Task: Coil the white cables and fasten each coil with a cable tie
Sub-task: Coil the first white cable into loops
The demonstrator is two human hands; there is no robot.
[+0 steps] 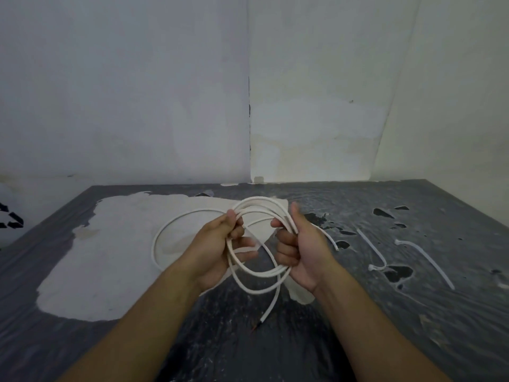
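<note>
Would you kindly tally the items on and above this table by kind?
White cable, held in both hands as a coil: 1
Cable ties lying on the table: 2 (first, second)
Hands: 2 (left hand, right hand)
Total: 5

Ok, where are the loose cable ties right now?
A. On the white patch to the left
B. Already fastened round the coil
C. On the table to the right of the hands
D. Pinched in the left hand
C: two white cable ties lie on the dark table right of the right hand, apart from the coil that both hands hold.
</note>
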